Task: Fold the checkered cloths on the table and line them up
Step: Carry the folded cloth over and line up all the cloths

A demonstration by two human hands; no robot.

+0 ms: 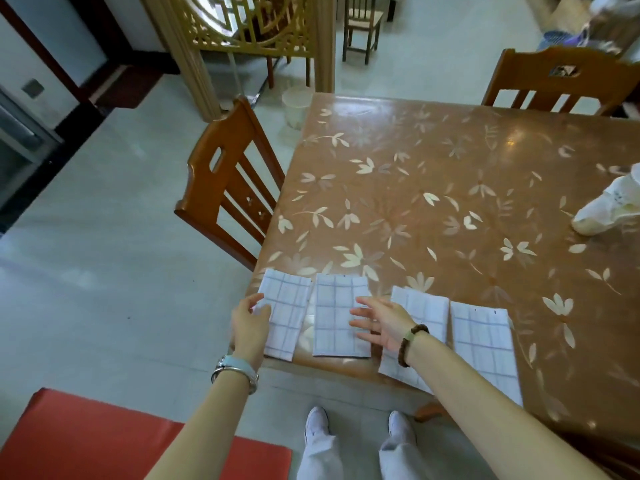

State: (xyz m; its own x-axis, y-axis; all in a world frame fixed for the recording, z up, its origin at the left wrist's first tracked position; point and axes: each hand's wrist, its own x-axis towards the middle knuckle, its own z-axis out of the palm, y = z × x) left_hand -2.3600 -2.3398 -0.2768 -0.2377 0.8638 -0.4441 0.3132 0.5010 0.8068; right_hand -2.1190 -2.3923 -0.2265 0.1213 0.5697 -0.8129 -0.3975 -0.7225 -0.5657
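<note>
- Left hand [250, 327]: at the left edge of the first cloth [285, 317], fingers lightly bent against it. Whether it pinches the edge or only touches it cannot be told. Risk: a pull from this side could drag the cloth off the table's [450, 185] corner, as it lies right beside it.
- First cloth: risk of opening if the edge is lifted. Condition: folded to a narrow rectangle, white with thin blue-grey checks, tilted slightly against its neighbour, at the near left corner of the table.
- Second cloth [334, 317]: risk of being skewed by a sideways brush from the hand above it. Condition: folded, flat, squarest of the row, just beside the first with a thin gap.
- Right hand [379, 323]: released, fingers straight and spread over the second cloth's right part; contact not confirmed. The forearm crosses the third cloth [427, 310] and could rumple it.
- Third cloth: partly hidden by the arm; folded, tilted, its near end at the table edge. Overhang cannot be ruled out, and it might slide off.
- Fourth cloth [485, 344]: folded, flat, close beside the third and set nearer. Judgement: spacing and angles are uneven, so the row needs truing.
</note>
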